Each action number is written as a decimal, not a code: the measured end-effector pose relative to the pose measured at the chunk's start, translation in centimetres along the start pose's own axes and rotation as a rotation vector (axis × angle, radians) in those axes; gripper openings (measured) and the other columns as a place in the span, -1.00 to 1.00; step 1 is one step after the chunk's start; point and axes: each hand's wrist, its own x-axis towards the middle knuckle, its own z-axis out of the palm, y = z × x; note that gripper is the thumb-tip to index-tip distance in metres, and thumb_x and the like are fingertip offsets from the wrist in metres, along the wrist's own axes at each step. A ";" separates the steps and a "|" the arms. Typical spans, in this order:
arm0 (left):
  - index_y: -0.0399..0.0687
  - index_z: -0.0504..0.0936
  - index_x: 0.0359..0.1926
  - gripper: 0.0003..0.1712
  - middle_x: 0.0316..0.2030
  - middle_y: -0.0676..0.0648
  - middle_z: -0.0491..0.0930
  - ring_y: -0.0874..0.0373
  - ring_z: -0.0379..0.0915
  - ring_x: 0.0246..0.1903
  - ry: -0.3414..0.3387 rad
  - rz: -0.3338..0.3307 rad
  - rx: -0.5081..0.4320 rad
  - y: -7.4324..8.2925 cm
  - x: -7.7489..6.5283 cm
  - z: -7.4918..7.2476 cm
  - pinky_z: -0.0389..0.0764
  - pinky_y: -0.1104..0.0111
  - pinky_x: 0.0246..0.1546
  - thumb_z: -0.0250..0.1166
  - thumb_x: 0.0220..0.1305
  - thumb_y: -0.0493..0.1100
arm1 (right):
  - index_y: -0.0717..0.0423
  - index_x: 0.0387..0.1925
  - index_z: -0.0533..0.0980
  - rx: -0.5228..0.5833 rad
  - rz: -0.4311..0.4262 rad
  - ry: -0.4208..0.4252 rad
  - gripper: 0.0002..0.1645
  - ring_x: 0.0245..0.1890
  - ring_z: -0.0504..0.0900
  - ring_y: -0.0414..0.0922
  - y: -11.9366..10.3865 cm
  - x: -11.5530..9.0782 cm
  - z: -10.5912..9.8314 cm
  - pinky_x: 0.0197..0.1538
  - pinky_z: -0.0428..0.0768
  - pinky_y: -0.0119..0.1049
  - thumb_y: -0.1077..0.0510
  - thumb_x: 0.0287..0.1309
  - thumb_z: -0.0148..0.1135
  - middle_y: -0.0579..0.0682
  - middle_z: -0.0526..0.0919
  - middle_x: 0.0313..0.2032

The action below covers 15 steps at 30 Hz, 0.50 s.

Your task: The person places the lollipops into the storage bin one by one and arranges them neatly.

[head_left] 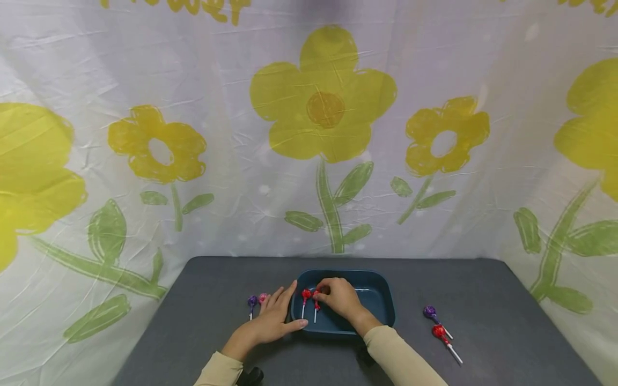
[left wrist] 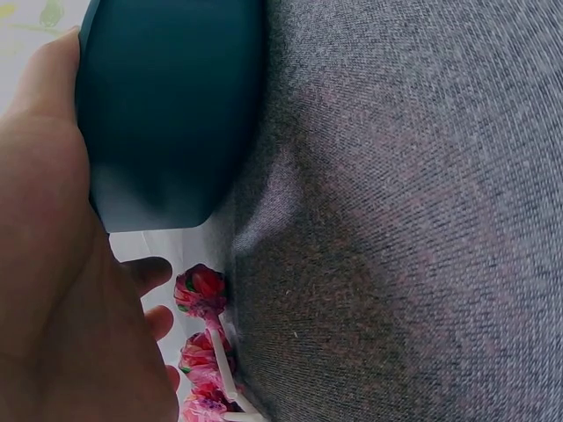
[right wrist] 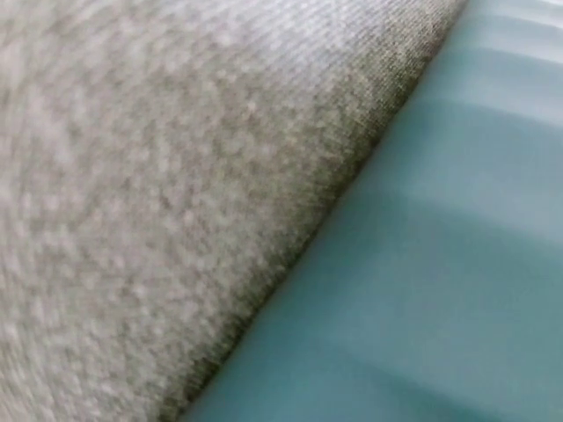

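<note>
A dark blue rectangular tray (head_left: 376, 300) stands on the table, with two red lollipops side by side at its left end. My right hand (head_left: 341, 297) reaches over the tray and pinches the right one of these, a red lollipop (head_left: 316, 306), by its head. Just left of it lies the other red lollipop (head_left: 306, 296), stick toward me. My left hand (head_left: 271, 323) rests at the tray's left side with fingers extended and thumb along the front corner. The left wrist view shows that hand (left wrist: 53, 255) against the tray's outer wall (left wrist: 171, 114).
Left of the tray, partly behind my left hand, are a purple lollipop (head_left: 252, 301) and a pink lollipop (head_left: 263, 297). On the right lie another purple lollipop (head_left: 430, 312) and a red lollipop (head_left: 439, 331). A flower-printed cloth (head_left: 232, 161) hangs behind the grey table (head_left: 217, 279).
</note>
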 end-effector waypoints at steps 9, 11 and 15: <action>0.14 -0.29 0.60 0.15 0.56 -0.20 -0.01 -0.26 -0.25 0.56 0.001 -0.007 -0.007 0.2 -0.1 -0.2 -0.27 -0.36 0.41 0.14 0.27 0.42 | 0.00 -0.27 0.70 0.005 0.004 0.005 -0.78 -0.54 0.50 -0.34 -0.2 0.0 -0.3 -0.45 0.43 -0.44 -0.02 0.10 0.44 -0.13 0.69 -0.50; 0.14 -0.29 0.60 0.15 0.56 -0.20 -0.01 -0.26 -0.25 0.56 -0.001 -0.007 -0.003 0.1 -0.1 -0.2 -0.27 -0.36 0.41 0.14 0.28 0.42 | 0.00 -0.27 0.70 0.003 0.007 0.002 -0.77 -0.54 0.49 -0.34 -0.2 -0.1 -0.3 -0.45 0.43 -0.44 -0.02 0.10 0.44 -0.13 0.69 -0.50; 0.12 -0.28 0.60 0.15 0.55 -0.22 0.00 -0.26 -0.24 0.56 0.002 -0.002 0.001 0.1 -0.1 -0.1 -0.26 -0.36 0.41 0.15 0.28 0.42 | 0.00 -0.26 0.71 -0.014 0.009 0.004 -0.76 -0.53 0.49 -0.34 -0.2 -0.2 -0.2 -0.45 0.43 -0.44 -0.04 0.10 0.44 -0.14 0.68 -0.50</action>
